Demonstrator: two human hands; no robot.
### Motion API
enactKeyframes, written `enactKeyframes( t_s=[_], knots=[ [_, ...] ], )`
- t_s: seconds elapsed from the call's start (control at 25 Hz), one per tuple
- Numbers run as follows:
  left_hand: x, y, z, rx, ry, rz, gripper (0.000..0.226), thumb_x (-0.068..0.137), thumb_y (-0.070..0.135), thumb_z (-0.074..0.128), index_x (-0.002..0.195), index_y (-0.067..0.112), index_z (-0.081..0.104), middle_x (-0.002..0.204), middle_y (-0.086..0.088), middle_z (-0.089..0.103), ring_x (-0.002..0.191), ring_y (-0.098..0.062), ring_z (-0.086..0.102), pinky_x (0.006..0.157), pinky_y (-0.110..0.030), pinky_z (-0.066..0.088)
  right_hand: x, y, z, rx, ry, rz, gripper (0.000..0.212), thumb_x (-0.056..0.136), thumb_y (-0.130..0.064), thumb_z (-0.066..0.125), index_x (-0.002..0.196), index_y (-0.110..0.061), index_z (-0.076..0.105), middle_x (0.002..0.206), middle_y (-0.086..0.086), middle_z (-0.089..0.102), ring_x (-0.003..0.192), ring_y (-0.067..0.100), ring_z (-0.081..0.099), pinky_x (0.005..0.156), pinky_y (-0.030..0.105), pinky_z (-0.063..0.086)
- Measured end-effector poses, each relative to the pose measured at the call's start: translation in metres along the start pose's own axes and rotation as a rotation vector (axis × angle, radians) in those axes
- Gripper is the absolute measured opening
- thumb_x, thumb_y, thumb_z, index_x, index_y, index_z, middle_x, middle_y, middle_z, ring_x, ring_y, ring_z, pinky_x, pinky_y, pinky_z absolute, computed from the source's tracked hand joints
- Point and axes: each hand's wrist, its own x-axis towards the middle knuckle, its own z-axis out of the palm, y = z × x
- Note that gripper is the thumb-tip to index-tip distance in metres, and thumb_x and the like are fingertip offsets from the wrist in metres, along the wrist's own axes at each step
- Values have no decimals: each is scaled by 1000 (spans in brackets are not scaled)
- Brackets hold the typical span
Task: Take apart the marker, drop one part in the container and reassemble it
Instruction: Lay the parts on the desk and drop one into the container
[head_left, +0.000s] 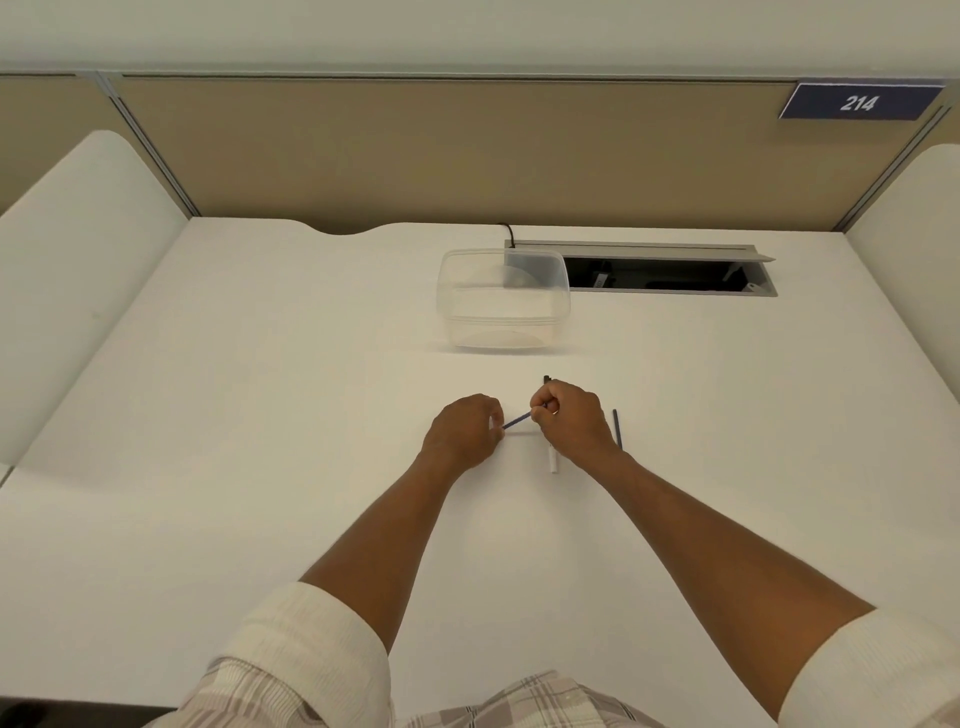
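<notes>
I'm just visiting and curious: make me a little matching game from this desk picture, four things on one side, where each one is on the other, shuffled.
Things:
1. clear plastic container
2. thin blue rod
3. dark blue stick
4. small white piece

Places:
A. lying on the desk right of the right hand
B. pinched between the left hand and the right hand
C. standing beside the open cable hatch
D. on the desk, under the right wrist

Pairs: 1-C, 2-B, 3-A, 4-D

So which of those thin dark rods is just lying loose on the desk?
The dark rod right of the right hand; it lies untouched, whereas both hands pinch the blue rod.
</notes>
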Motion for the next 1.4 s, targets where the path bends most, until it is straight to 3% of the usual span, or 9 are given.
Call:
enactKeyframes(
  t_s=[0.08, 0.2, 0.32, 0.44, 0.6, 0.8, 0.92, 1.24, 1.4],
  knots=[
    [2, -3, 4, -33, -30, -28, 31, 90, 26, 57, 122, 24, 55, 135, 6, 54, 121, -21, 52, 94, -36, 46, 3, 1, -5, 4, 13, 24, 14, 81, -16, 65, 74, -28, 63, 75, -6, 69, 70, 5, 61, 60, 21, 42],
    [6, -5, 12, -8, -101, -51, 64, 95, 28, 53, 152, 19, 25, 162, 5, 17, 145, -19, 24, 117, -38, 26, 8, 0, -13, 28, 39, 53, 12, 80, -17, 65, 74, -28, 64, 72, -11, 66, 70, -2, 59, 60, 21, 40],
    [11, -8, 16, 19, -97, -23, 71, 97, 32, 50, 155, 16, 11, 164, 2, 4, 151, -17, 5, 122, -38, 6, 15, -3, -21, 55, 53, 61, 9, 79, -18, 65, 76, -26, 66, 78, -7, 69, 74, 10, 64, 63, 27, 49],
    [17, -12, 16, 43, -108, -11, 73, 99, 36, 45, 156, 17, 4, 164, 2, -3, 151, -15, -4, 123, -39, -1, 22, -8, -28, 112, 62, 43, 2, 81, -15, 68, 82, -17, 67, 79, -3, 70, 77, 17, 68, 68, 32, 54],
    [25, -16, 21, 144, -98, 4, 70, 102, 41, 33, 155, 17, -6, 163, 2, -13, 150, -17, -12, 122, -42, -5, 35, -17, -39, 165, 37, 29, 5, 82, -14, 69, 82, -18, 67, 73, 0, 69, 68, 14, 66, 66, 32, 55],
    [37, -26, 27, 174, -30, 2, 73, 100, 53, 25, 154, 18, -10, 162, 2, -17, 149, -16, -17, 121, -41, -10, 57, -28, -52, 187, 68, -21, 3, 82, -14, 71, 85, -14, 69, 78, 3, 71, 79, 27, 68, 73, 39, 58],
    [38, -30, 31, 176, 48, 20, 73, 99, 56, 22, 155, 19, -9, 163, 3, -15, 149, -14, -17, 121, -39, -12, 80, -37, -58, 182, 88, -52, 4, 82, -14, 72, 85, -13, 69, 78, 1, 70, 75, 22, 66, 73, 39, 59],
    [35, -32, 38, 183, 169, 39, 73, 98, 59, 21, 156, 20, -1, 164, 4, -5, 150, -14, -11, 122, -40, -7, 153, -66, -57, -64, 63, -148, 4, 80, -11, 70, 81, -15, 68, 71, -3, 65, 64, 7, 58, 60, 15, 44],
    [35, -33, 40, 167, 187, 29, 73, 98, 59, 23, 156, 20, 3, 164, 5, -2, 150, -13, -9, 123, -41, -3, 186, -76, -39, -149, 31, -143, 6, 79, -8, 67, 77, -14, 69, 63, -10, 57, 62, 8, 53, 61, 20, 42]
  ],
)
